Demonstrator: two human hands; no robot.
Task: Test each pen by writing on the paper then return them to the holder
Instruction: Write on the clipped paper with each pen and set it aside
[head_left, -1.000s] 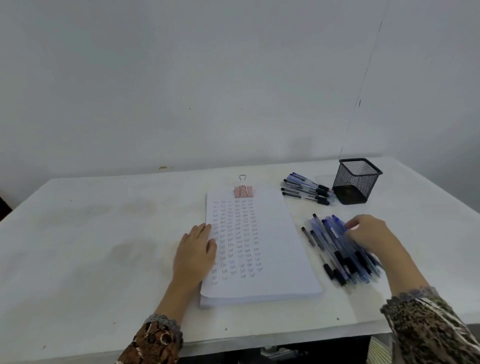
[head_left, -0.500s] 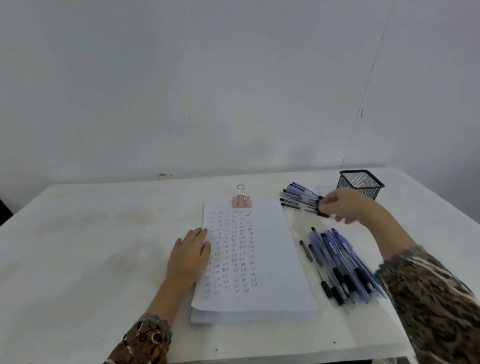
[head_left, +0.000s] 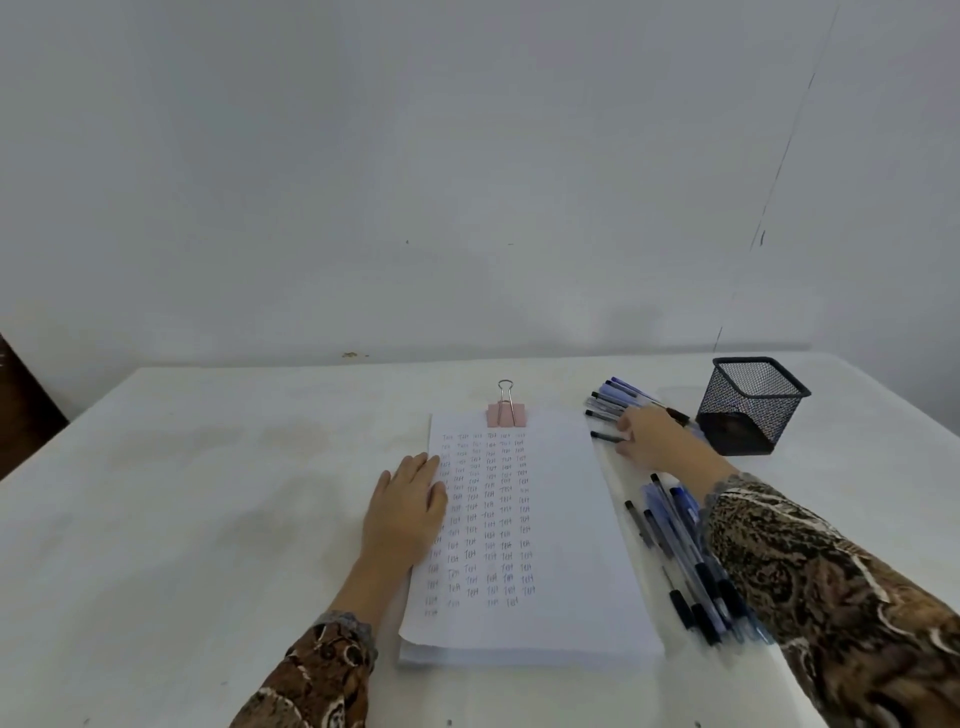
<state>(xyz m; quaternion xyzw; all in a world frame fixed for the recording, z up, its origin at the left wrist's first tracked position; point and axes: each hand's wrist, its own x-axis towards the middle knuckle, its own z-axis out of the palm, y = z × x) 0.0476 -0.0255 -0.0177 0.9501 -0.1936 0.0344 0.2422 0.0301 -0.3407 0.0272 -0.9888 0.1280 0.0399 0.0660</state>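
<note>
**Fig.** Head view. The far pens, a small fan w/ blue and black caps, are lying on the table betw. the top-R corner of the paper and the holder. A single pen is lying at the near side of that fan. Its dark tip is pointing L toward the paper's R edge, and its other end is running under the right hand.

The right hand is reaching in from the R, back upward, w/ fingertips lying on the far pens. The hand is covering the contact, so it cannot be told whether the fingers are closing on the single pen or only resting on it.

The near pens, a larger bunch, are lying approx. parallel to the paper's R edge w/ dark ends toward the viewer. The right forearm is partly hiding them.

The paper is sitting as a thick stack at table centre. Its top sheet is carrying cols. of small handwritten marks over the L and middle part. A pink binder clip is gripping the far edge, wire loop pointing away.

The left hand is lying palm-down, fingers straight and together, pressing on the paper's L edge and holding nothing.

The holder, black mesh and square, is standing upright at far R, just R of the far pens and well apart from the paper.

The table top is showing white w/ faint stains on the L. A plain pale wall is filling the background. Brown patterned sleeves are covering both forearms.
</note>
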